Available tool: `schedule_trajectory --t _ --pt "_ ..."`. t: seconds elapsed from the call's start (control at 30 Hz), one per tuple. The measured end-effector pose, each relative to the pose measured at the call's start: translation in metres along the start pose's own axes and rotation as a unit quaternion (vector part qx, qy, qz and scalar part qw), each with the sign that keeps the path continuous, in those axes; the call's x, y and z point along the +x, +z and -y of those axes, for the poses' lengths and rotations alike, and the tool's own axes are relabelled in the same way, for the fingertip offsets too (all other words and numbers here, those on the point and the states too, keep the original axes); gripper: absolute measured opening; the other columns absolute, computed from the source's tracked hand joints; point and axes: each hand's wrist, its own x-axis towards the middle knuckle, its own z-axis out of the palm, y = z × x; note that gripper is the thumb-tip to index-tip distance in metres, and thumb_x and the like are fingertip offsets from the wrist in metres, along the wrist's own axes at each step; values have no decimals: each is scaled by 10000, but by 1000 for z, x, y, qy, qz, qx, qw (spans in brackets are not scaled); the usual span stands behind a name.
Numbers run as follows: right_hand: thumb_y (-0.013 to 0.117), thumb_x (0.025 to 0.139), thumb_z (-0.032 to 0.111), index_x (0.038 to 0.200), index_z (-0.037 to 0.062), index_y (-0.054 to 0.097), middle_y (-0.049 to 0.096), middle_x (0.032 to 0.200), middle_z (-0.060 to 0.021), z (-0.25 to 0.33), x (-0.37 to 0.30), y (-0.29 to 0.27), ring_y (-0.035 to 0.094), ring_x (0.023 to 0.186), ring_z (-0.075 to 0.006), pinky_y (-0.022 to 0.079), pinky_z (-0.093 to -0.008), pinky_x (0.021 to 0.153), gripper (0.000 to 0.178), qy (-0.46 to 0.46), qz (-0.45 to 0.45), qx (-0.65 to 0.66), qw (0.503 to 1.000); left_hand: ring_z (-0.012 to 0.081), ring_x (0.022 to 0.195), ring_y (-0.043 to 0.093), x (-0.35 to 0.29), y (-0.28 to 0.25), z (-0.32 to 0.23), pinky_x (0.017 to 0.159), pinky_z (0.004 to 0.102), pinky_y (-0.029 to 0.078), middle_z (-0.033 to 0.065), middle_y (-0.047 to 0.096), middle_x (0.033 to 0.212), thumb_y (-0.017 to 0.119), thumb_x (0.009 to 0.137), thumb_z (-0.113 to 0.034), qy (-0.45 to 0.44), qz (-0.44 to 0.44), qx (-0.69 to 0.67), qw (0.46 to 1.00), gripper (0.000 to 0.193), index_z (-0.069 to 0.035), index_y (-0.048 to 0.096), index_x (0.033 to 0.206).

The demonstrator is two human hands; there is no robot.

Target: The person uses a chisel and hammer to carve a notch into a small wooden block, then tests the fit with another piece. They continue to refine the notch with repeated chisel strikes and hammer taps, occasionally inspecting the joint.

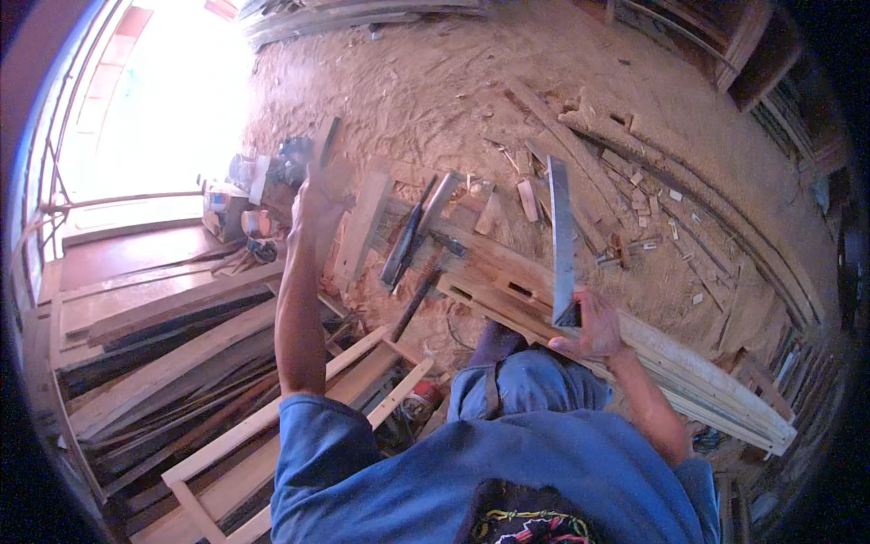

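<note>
Near the lower end of a long flat metal blade, my right hand (594,326) closes round what looks like a try square (560,227). Its blade points away from me and its dark end rests at the wooden pieces. Those are long pale timbers (489,295) with cut mortise slots, lying across in front of my lap and running to the lower right. Off to the left, my left hand (319,186) is stretched out and smeared by motion. A dark narrow strip (328,138) shows just beyond it; I cannot tell whether the hand touches it.
A hammer (448,242) and a dark long tool (403,245) lie on boards ahead. Stacked planks (181,363) and a pale wooden frame (258,444) fill the left. Small offcuts (643,204) and long strips (562,122) lie on the sawdust-covered floor.
</note>
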Motion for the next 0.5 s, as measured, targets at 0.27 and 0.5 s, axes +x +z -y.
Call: schedule_trajectory --t 0.27,0.5 --pt "546 926 601 1112 -33 554 593 1038 -225 153 135 116 589 988 -399 451 -499 892 660 -63 22 -20 998 382 1147 605 130 100 101 976 439 491 264 616 1211 844 641 -563 -71 67 -26 995 1008 9 432 1361" --pt "553 943 539 1118 -54 550 607 1009 -214 209 206 192 602 956 -390 475 -486 842 618 -30 13 -48 998 413 1279 519 187 145 138 1060 437 445 296 513 1360 762 653 -742 -51 112 -99 987 1165 17 369 1445"
